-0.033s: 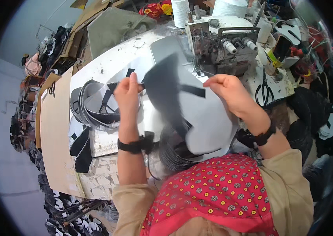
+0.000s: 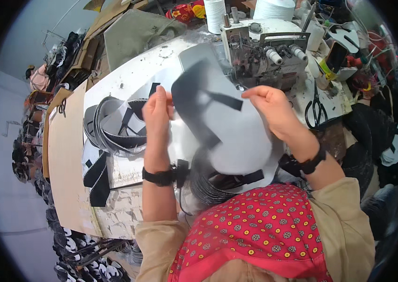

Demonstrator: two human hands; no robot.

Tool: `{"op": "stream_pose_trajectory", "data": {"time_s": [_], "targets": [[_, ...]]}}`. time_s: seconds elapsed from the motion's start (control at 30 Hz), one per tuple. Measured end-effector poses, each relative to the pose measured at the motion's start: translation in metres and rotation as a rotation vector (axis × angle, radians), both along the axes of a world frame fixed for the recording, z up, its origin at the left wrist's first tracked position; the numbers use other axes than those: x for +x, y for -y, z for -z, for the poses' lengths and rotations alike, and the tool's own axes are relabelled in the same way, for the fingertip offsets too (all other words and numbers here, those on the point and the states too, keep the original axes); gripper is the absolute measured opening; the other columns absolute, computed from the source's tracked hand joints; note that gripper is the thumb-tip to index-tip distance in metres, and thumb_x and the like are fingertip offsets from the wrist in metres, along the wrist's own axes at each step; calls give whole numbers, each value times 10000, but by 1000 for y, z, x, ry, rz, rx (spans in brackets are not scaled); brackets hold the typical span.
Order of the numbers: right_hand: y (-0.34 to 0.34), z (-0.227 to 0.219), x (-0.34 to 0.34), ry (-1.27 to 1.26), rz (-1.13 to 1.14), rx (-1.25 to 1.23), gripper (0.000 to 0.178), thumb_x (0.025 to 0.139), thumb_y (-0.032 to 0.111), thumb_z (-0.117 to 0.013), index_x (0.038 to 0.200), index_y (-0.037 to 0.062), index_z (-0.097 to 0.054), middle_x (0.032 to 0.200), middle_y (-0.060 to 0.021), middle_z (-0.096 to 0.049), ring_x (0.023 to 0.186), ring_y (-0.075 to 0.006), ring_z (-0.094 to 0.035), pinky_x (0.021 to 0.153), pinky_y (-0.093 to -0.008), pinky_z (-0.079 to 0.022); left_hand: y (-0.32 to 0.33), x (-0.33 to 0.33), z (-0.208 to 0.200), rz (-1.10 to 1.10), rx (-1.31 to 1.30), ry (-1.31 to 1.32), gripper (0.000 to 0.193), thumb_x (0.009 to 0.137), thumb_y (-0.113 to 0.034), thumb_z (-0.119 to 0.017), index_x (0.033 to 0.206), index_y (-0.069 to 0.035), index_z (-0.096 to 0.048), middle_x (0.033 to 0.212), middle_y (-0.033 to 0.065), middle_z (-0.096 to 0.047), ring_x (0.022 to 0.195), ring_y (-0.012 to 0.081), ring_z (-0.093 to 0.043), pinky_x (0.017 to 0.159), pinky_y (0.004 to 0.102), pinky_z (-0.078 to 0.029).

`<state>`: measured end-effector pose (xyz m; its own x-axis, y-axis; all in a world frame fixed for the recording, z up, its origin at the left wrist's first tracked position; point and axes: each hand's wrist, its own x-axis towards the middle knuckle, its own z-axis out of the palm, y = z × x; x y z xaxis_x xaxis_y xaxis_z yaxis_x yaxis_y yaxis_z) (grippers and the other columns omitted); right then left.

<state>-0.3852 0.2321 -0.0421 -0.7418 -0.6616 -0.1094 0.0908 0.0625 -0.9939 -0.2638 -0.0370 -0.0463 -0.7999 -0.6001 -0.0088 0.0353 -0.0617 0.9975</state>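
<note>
A curved, thin piece of black and white fabric [image 2: 241, 136] with a black strip across it hangs between my hands, its left side blurred by motion. My left hand [image 2: 158, 110] is closed at the piece's dark left edge, thumb pointing up; its fingertips are partly hidden. On the other side, my right hand [image 2: 274, 110] pinches the piece's edge by the end of the black strip. Below it lies a stack of similar dark-edged pieces [image 2: 203, 181], partly covered. A loose bundle of curved black and white pieces [image 2: 102, 127] rests left of my left hand.
A sewing machine [image 2: 267, 56] stands just beyond my right hand, with white thread cones [image 2: 274, 9] behind it. Black-handled scissors [image 2: 316, 110] lie at the right. A greenish-grey cloth [image 2: 138, 37] covers the table's far left. Wooden board [image 2: 69, 164] edges the left side.
The fabric piece has swung and spread flatter, its lower dark corner rising. My left hand has shifted slightly right; my right hand has barely moved.
</note>
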Motion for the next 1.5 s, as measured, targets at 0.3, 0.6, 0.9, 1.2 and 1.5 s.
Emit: {"op": "stream_pose_trajectory", "data": {"time_s": [0.3,0.6,0.9,1.2,1.5], "targets": [[18,22,45,-699,3,7,279,937,64,-630,1211,14,-625,863,-129,-687,673,-226,-701,606,-318,-561,3,-28,11,70,127,-165,166,971,-205,-668,1047,-58,-673,834,-48,-628,684,38,-494,609,184,-359],[8,12,27,-1077,212,196,332,780,25,-740,1093,47,-633,1023,-92,-571,824,-307,-663,666,-397,-544,-41,31,-14,169,-18,365,401,954,-405,-667,788,-42,-710,614,27,-618,528,103,-509,539,276,-397],[2,-25,24,-439,-32,-91,172,843,-36,-709,997,23,-661,734,-63,-641,593,-144,-635,532,-273,-477,-80,12,-36,429,-894,-72,550,904,114,-509,1439,-7,-464,1149,147,-670,860,160,-673,801,306,-533],[10,-17,27,-669,57,-85,113,889,9,-689,996,8,-651,690,-74,-634,492,-135,-612,468,-278,-450,-67,-8,-37,-152,-1290,-99,427,732,68,-702,1132,-1,-569,1060,147,-611,986,245,-625,876,347,-488],[2,2,24,-760,82,-120,243,821,-49,-672,1052,27,-672,983,-122,-733,888,-225,-733,755,-314,-569,-65,-25,-22,345,-493,-29,270,897,-62,-621,1158,9,-605,1051,107,-641,906,182,-627,806,325,-506]]}}
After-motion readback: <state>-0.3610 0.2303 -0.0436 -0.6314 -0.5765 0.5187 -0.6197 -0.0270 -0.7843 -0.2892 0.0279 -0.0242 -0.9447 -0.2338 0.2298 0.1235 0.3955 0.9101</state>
